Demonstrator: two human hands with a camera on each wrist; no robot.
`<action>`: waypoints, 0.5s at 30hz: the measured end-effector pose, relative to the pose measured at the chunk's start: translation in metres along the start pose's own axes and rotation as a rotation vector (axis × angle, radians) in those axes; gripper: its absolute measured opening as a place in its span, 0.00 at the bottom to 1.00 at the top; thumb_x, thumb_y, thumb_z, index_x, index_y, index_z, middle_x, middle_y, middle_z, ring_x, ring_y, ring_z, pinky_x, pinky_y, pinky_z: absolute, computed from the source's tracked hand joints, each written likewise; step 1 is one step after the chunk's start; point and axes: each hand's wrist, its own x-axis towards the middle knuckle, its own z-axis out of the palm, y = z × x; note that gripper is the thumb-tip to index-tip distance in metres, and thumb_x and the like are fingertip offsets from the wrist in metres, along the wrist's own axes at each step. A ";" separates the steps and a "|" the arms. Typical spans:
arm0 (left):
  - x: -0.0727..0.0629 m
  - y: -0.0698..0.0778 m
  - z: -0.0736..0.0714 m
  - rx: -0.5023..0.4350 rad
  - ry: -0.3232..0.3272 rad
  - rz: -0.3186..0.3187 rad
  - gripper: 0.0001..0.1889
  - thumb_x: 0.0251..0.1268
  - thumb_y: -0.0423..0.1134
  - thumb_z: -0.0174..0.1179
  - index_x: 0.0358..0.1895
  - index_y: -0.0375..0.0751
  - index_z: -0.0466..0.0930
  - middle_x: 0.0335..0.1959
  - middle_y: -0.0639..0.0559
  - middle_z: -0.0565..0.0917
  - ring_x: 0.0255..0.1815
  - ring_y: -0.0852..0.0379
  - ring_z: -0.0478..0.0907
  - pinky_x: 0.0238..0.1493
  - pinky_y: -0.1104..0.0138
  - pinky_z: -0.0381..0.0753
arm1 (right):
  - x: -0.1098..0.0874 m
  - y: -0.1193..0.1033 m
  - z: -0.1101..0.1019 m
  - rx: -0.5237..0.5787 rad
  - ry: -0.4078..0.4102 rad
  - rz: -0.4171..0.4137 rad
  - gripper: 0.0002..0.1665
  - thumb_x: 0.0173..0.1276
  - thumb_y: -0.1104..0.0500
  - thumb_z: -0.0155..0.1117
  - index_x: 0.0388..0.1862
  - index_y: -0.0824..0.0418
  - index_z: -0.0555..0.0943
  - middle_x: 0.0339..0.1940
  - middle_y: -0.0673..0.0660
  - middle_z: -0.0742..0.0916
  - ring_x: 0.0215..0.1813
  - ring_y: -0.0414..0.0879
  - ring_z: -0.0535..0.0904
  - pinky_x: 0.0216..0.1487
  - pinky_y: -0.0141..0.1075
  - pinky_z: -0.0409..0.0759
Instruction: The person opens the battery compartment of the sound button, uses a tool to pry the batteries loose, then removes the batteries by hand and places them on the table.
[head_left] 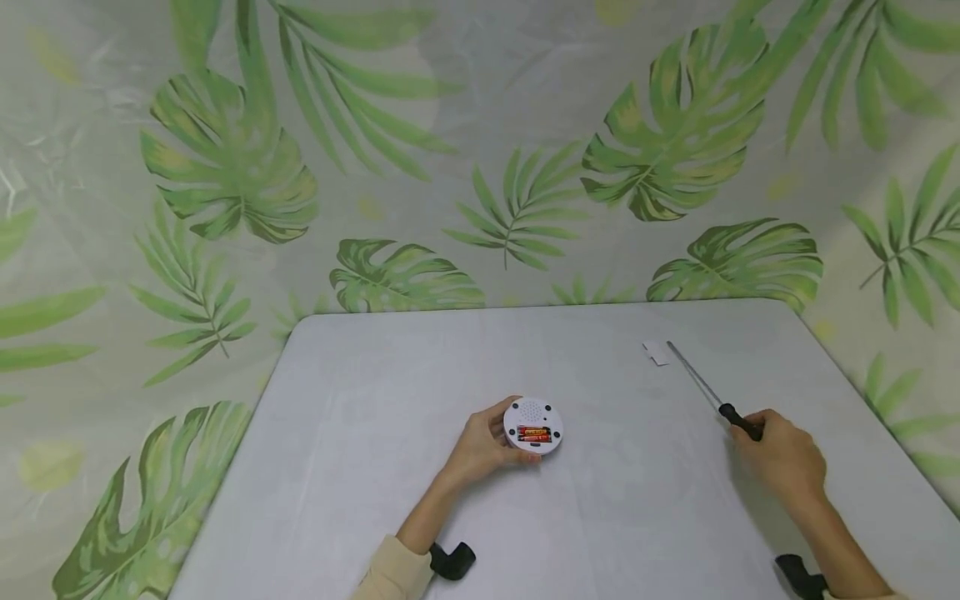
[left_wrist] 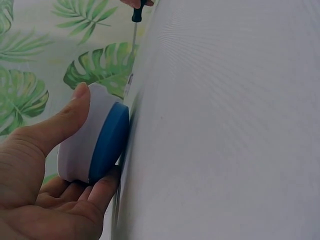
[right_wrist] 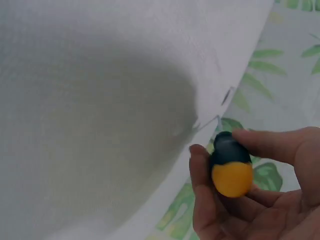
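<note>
My left hand (head_left: pixel 483 446) holds a round white device (head_left: pixel 531 412) by its edge, thumb on one side and fingers on the other. Its face towards the head camera has a speaker grille, several dark spots near the rim and an uncovered battery bay with two red batteries (head_left: pixel 534 434). In the left wrist view a blue band (left_wrist: pixel 111 137) shows on the device's other side. At the right, my right hand (head_left: pixel 783 458) grips a screwdriver (head_left: pixel 738 419) by its dark handle, which ends in yellow in the right wrist view. The shaft points towards the far side, its tip close to a small white piece (head_left: pixel 657 353).
A white-covered table (head_left: pixel 360 383) with rounded far corners lies under both hands. Behind and beside it hangs or spreads a leaf-patterned sheet (head_left: pixel 510 108). Black wrist mounts (head_left: pixel 453 562) stick out from both wrists, beside beige sleeves.
</note>
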 end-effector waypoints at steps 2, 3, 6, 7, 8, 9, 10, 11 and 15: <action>-0.001 0.000 0.000 -0.003 0.005 -0.005 0.48 0.46 0.26 0.81 0.75 0.40 0.69 0.69 0.42 0.79 0.68 0.48 0.79 0.60 0.70 0.84 | 0.000 -0.003 0.001 -0.045 -0.021 -0.013 0.25 0.71 0.55 0.65 0.49 0.79 0.79 0.40 0.76 0.87 0.29 0.59 0.83 0.20 0.39 0.70; -0.001 -0.001 0.000 -0.006 0.005 -0.007 0.48 0.46 0.26 0.81 0.75 0.40 0.69 0.69 0.42 0.79 0.68 0.48 0.79 0.60 0.70 0.84 | 0.000 -0.005 0.002 -0.058 -0.031 -0.018 0.24 0.70 0.55 0.66 0.48 0.79 0.79 0.38 0.76 0.87 0.29 0.58 0.82 0.20 0.39 0.70; -0.002 -0.002 0.000 -0.016 0.004 -0.006 0.48 0.46 0.25 0.81 0.76 0.38 0.69 0.70 0.42 0.79 0.68 0.48 0.78 0.60 0.70 0.84 | -0.001 -0.008 0.005 -0.071 -0.065 -0.046 0.22 0.68 0.59 0.66 0.44 0.81 0.80 0.32 0.73 0.86 0.26 0.54 0.81 0.20 0.40 0.73; -0.002 -0.002 0.000 -0.021 0.002 -0.006 0.48 0.46 0.25 0.81 0.76 0.38 0.68 0.70 0.42 0.78 0.68 0.48 0.78 0.60 0.70 0.84 | -0.001 -0.008 0.005 -0.074 -0.074 -0.055 0.21 0.68 0.60 0.66 0.43 0.82 0.80 0.31 0.73 0.86 0.26 0.53 0.80 0.20 0.40 0.73; -0.002 -0.002 0.000 -0.024 -0.002 -0.006 0.48 0.46 0.25 0.81 0.76 0.38 0.68 0.70 0.42 0.78 0.68 0.47 0.78 0.60 0.70 0.84 | -0.001 -0.008 0.006 -0.075 -0.083 -0.062 0.20 0.68 0.60 0.66 0.42 0.82 0.80 0.30 0.72 0.86 0.26 0.53 0.80 0.19 0.40 0.74; -0.002 -0.003 0.000 -0.021 -0.004 -0.004 0.48 0.46 0.25 0.81 0.76 0.38 0.68 0.71 0.42 0.78 0.69 0.48 0.78 0.61 0.70 0.84 | -0.001 -0.009 0.006 -0.074 -0.092 -0.067 0.20 0.68 0.61 0.66 0.41 0.82 0.80 0.30 0.71 0.85 0.26 0.52 0.79 0.19 0.40 0.74; -0.002 -0.002 0.000 -0.022 -0.005 -0.002 0.48 0.46 0.26 0.81 0.76 0.38 0.68 0.71 0.42 0.78 0.69 0.48 0.78 0.61 0.69 0.84 | -0.001 -0.009 0.007 -0.075 -0.099 -0.075 0.20 0.68 0.62 0.66 0.41 0.83 0.80 0.29 0.71 0.85 0.26 0.52 0.79 0.19 0.40 0.75; -0.002 -0.002 -0.001 -0.017 -0.005 -0.001 0.48 0.46 0.26 0.81 0.76 0.39 0.69 0.70 0.43 0.78 0.69 0.48 0.78 0.61 0.69 0.84 | -0.001 -0.009 0.007 -0.074 -0.105 -0.079 0.20 0.68 0.62 0.66 0.40 0.83 0.80 0.29 0.71 0.85 0.25 0.51 0.79 0.19 0.40 0.75; 0.000 -0.001 -0.002 0.000 -0.003 0.005 0.48 0.46 0.27 0.81 0.76 0.40 0.69 0.70 0.44 0.79 0.69 0.50 0.78 0.63 0.68 0.83 | 0.001 -0.012 0.004 -0.109 -0.105 -0.081 0.23 0.69 0.60 0.65 0.44 0.85 0.79 0.33 0.76 0.85 0.27 0.57 0.80 0.20 0.42 0.76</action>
